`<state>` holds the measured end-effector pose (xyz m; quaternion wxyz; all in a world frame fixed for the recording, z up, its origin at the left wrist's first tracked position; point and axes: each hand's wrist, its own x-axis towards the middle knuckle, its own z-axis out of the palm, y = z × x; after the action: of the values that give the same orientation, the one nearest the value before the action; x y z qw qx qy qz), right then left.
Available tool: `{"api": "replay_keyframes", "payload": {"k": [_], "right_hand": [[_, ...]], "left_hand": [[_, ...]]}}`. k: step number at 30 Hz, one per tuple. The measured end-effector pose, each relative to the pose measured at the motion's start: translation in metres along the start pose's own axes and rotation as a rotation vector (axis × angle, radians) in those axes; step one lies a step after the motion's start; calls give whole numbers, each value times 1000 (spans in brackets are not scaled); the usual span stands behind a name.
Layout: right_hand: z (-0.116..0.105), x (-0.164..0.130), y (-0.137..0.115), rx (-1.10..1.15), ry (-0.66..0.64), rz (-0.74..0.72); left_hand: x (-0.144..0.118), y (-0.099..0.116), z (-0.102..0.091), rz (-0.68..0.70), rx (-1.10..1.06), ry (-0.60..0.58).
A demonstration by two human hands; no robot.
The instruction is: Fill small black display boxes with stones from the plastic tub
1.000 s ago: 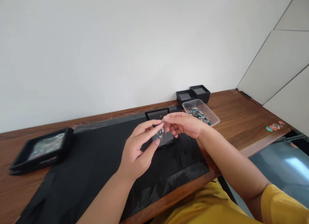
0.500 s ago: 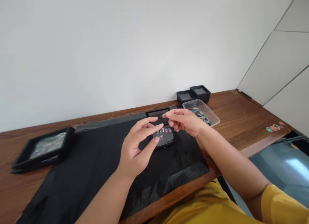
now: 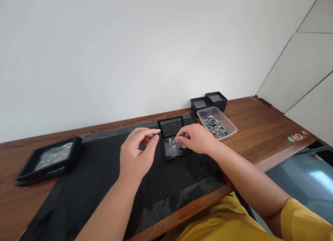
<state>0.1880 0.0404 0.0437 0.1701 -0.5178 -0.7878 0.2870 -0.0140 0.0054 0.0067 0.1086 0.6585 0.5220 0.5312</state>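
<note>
A small black hinged case (image 3: 170,157) lies on the black mat with its lid (image 3: 171,127) raised. Several decorated press-on nails (image 3: 173,148) sit in rows on its base. Over the right part of that base, my right hand (image 3: 194,138) has thumb and forefinger pinched at a press-on nail, which the fingertips mostly hide. My left hand (image 3: 137,151) is left of the case, above the mat; its thumb and forefinger are curved with a small gap, holding nothing visible.
A clear plastic tub (image 3: 230,125) of loose nails stands right of the case. Behind it are stacked black cases (image 3: 216,101). At the far left, a black tray (image 3: 49,161) holds shiny clear pieces. The black mat (image 3: 104,157) covers part of the wooden table (image 3: 262,125).
My right hand has come down from in front of the lid to the nails on the case's base. My left hand has drawn back left, off the case, with its fingers more curled.
</note>
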Motion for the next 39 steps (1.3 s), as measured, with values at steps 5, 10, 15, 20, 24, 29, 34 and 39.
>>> {"api": "replay_keyframes", "payload": {"k": [5, 10, 15, 20, 24, 29, 34, 39], "right_hand": [[-2, -5, -5, -157, -80, 41], [-1, -10, -8, -271, -89, 51], [1, -13, -12, -331, -132, 55], [3, -14, -13, -407, -174, 49], [0, -15, -11, -400, -171, 27], [-8, -15, -6, -435, -204, 74], [-7, -15, -5, -445, -257, 93], [-6, -14, -6, -436, -248, 100]], "left_hand": [[0, -3, 1, -39, 34, -75], [-3, 1, 3, -55, 62, -181], [-6, 8, 7, -65, 103, -306], [-4, 6, 5, -207, 177, -361], [1, 3, 3, -414, 233, -374], [3, 3, 1, -475, 251, -390], [1, 4, 1, -432, 261, -440], [-1, 4, 2, -403, 260, -479]]}}
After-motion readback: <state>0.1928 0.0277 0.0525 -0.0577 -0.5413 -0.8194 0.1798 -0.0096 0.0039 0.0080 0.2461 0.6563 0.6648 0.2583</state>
